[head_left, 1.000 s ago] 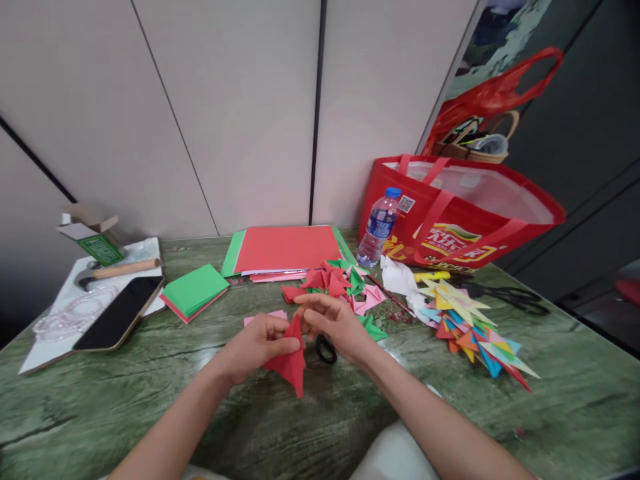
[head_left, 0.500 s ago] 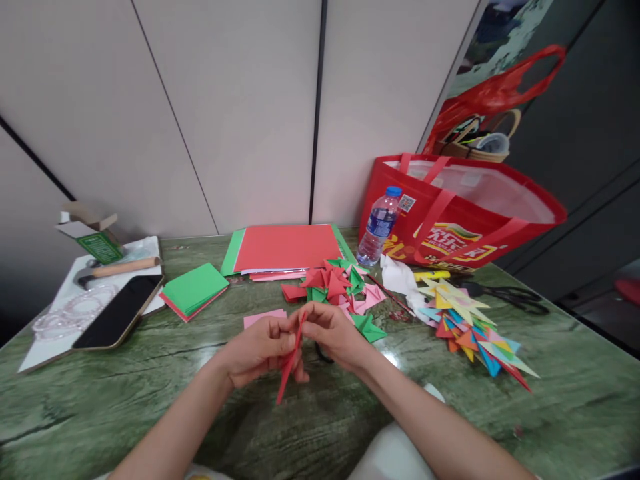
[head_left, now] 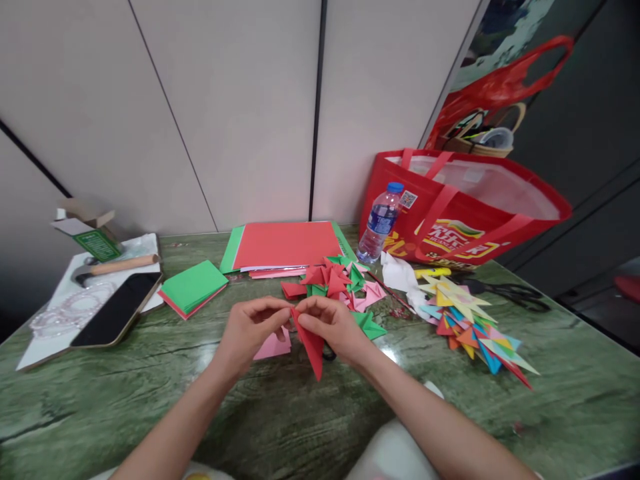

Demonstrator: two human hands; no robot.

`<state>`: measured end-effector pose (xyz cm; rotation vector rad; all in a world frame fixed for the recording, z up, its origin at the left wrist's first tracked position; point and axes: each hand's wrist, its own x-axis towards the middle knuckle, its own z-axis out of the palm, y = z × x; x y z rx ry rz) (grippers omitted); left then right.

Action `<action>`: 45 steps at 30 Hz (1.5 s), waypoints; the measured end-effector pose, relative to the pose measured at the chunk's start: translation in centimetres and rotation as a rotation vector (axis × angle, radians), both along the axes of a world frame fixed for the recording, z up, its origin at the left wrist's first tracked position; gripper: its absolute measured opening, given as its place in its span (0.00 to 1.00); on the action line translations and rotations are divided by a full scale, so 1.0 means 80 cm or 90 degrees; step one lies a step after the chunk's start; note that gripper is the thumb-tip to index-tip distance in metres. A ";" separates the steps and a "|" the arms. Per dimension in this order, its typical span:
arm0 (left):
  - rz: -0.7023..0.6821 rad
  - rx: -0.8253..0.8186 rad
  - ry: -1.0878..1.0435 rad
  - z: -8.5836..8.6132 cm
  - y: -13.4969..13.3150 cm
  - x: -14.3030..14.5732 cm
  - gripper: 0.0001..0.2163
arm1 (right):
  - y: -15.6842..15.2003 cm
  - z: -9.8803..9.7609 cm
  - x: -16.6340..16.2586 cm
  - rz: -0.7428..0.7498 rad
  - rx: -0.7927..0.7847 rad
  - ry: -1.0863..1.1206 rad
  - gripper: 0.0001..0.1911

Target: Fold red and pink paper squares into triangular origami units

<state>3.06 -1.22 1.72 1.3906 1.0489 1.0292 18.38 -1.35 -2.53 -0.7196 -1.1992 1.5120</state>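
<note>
Both my hands meet over the middle of the green marbled table [head_left: 100, 400]. My left hand [head_left: 247, 330] and my right hand [head_left: 333, 327] pinch the top of a folded red paper piece [head_left: 310, 343], whose point hangs down between them. A pink paper square [head_left: 273, 347] lies flat under my left hand. Just behind my hands lies a heap of folded red, green and pink paper pieces [head_left: 340, 283]. A small black ring-shaped object is mostly hidden behind my right hand.
Sheets of red and green paper [head_left: 285, 247] lie at the back, a stack of green squares [head_left: 193, 287] to the left. A phone [head_left: 117, 310], hammer [head_left: 113, 267] and small box [head_left: 85, 230] sit far left. A water bottle [head_left: 380, 223], red bag [head_left: 465, 213], scissors [head_left: 510, 293] and multicoloured folded pieces [head_left: 470, 327] lie right.
The red piece was turned edge-on between my hands, then turned again so its face shows. My hands rose slightly, and my left fingers moved from its side to its top edge.
</note>
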 end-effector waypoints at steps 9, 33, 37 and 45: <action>-0.053 -0.055 -0.030 -0.004 0.000 -0.002 0.05 | 0.004 -0.006 0.002 0.042 -0.048 0.053 0.10; -0.174 -0.063 -0.037 -0.006 0.004 -0.011 0.05 | 0.002 -0.004 0.008 0.131 -0.099 0.061 0.12; -0.180 -0.051 -0.024 -0.003 0.002 -0.011 0.06 | 0.002 -0.004 0.009 0.137 -0.112 0.065 0.12; -0.177 -0.049 -0.009 -0.001 -0.001 -0.010 0.06 | 0.002 -0.005 0.010 0.134 -0.116 0.043 0.10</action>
